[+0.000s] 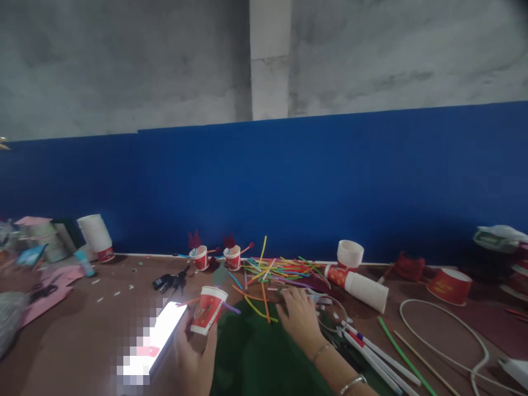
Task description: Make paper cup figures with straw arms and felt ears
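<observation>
A red and white paper cup [209,309] is held tilted in my left hand [194,352], between thumb and fingers. An orange stick pokes out of the cup's left side and a purple one out of its right. My right hand [297,317] reaches over a dark green sheet [256,357], its fingers apart at the near edge of a pile of colourful sticks [280,268]. Nothing shows in its grasp. Behind the held cup stand two decorated paper cups [201,258], [232,258] with red shapes on top and sticks at the sides.
A lit phone [165,330] lies left of my left hand, with keys [171,281] behind it. Stacked cups [367,291], a tape roll [332,313], markers [379,357] and a white cable [445,305] lie right. Pink paper [53,291] and scissors [45,289] are far left.
</observation>
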{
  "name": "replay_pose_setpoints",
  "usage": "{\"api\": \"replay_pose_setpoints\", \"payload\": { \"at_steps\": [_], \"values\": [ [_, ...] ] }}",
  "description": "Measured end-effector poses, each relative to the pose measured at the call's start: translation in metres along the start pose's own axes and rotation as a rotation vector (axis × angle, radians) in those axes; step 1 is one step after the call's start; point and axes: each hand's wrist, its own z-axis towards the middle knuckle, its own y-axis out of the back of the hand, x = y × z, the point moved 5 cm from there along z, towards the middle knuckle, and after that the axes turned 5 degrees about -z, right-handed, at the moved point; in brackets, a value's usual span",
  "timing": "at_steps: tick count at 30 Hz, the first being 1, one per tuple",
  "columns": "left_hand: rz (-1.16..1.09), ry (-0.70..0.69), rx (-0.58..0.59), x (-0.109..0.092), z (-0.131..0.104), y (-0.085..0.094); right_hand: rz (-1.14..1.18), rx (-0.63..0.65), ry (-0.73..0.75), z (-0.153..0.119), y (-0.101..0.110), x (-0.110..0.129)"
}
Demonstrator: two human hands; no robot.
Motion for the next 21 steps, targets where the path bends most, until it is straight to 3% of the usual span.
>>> {"api": "replay_pose_setpoints", "payload": {
  "at_steps": [3,7,12,18,21],
  "values": [
    [-0.03,0.03,0.009,0.002,-0.003,-0.003,0.036,0.124,0.112,0.0,-0.01,0.027],
    [-0.064,0.053,0.072,0.002,-0.005,-0.007,-0.002,0.199,0.091,0.007,-0.024,0.04],
    [-0.08,0.111,0.1,0.005,-0.009,-0.011,-0.01,0.168,0.091,0.022,-0.024,0.023],
    [-0.127,0.088,0.157,0.002,-0.013,-0.017,0.03,0.062,0.013,0.026,-0.007,-0.006],
    [-0.136,0.047,0.19,0.007,-0.013,-0.021,0.238,0.064,-0.087,0.016,-0.002,-0.018]
  ]
}}
